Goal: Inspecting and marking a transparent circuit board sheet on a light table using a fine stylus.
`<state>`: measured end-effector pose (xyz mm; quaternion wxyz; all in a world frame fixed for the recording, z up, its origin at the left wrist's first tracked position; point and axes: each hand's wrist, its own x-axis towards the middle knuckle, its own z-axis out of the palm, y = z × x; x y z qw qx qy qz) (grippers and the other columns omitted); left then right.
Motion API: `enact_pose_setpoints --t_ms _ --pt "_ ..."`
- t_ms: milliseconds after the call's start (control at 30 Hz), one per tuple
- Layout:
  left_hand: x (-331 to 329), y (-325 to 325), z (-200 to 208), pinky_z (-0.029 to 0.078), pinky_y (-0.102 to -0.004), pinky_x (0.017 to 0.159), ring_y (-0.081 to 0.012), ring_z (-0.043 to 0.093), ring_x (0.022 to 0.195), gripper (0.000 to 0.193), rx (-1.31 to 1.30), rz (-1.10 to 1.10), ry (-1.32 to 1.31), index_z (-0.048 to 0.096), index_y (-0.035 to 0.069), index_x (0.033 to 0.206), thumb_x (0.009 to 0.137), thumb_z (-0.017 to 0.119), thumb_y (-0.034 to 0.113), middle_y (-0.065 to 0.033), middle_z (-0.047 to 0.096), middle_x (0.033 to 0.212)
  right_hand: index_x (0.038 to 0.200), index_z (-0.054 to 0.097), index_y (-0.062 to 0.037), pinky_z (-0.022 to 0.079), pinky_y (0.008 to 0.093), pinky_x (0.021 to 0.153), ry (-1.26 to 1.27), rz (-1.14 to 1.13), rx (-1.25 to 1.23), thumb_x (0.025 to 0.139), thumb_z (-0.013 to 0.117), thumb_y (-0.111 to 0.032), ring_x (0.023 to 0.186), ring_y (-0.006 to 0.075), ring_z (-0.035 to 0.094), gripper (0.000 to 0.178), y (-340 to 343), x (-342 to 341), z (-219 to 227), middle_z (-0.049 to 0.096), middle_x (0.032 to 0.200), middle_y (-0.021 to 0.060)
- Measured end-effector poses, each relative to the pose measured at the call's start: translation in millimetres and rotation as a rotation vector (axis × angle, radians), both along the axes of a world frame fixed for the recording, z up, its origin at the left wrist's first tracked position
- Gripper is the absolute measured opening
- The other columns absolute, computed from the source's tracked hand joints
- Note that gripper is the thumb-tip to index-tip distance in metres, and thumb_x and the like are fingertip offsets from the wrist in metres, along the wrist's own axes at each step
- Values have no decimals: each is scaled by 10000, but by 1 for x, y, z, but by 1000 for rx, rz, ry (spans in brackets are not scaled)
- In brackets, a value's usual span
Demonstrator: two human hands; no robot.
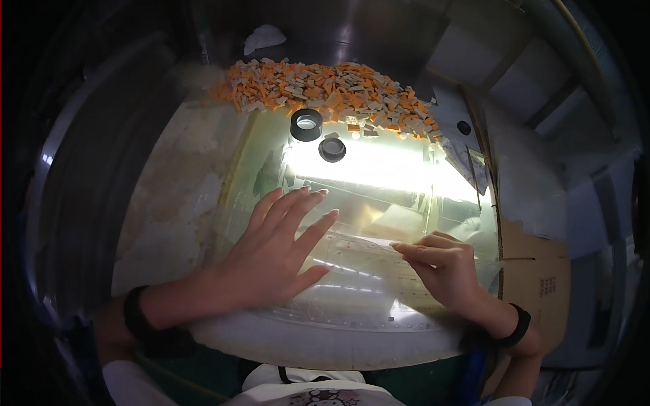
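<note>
A clear plastic sheet (349, 271) with small marks and bright reflections lies across the near part of a lit glass panel (379, 159). My left hand (274, 247) is spread over the sheet's left side, fingers stretched out and pointing away, holding nothing. To the right, my right hand (443, 267) is closed in a pinch, thumb and forefinger at the far edge of the clear sheet. Beyond my left hand are a black cylindrical magnifier (306, 126) and a smaller black round piece (332, 149), with neither hand touching them.
A long heap of small orange and pale chips (332, 88) runs along the panel's far side. Cardboard (531, 271) stands along the right edge. A white crumpled piece (264, 38) lies behind the heap. At left is a stained pale worktop (172, 183).
</note>
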<state>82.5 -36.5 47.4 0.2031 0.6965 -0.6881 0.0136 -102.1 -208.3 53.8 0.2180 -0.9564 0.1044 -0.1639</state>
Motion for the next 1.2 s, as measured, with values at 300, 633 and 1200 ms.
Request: enact_pose_setpoints --t_ms 300,633,1200 --pt "4 1 -13 258 -515 952 -293 466 1064 361 -25 -114 -26 523 51 993 701 639 229 -172 472 1144 887 640 -78 468 226 484 -137 173 -318 595 605 7 641 144 570 306 -1 -6 -9 619 845 79" --pt "7 5 -9 333 -471 910 -270 551 983 186 -114 -202 -109 567 74 923 742 563 117 -181 561 1067 779 627 -23 512 222 594 -223 287 -414 685 632 -62 736 181 603 102 -5 -1 -10 623 895 151" --pt "5 8 4 386 -430 887 -246 510 1040 270 -130 -207 -232 570 78 1025 767 562 158 -128 531 1136 772 617 -7 522 272 671 -181 274 -351 696 604 -55 832 220 610 91 -7 1 -16 607 946 168"
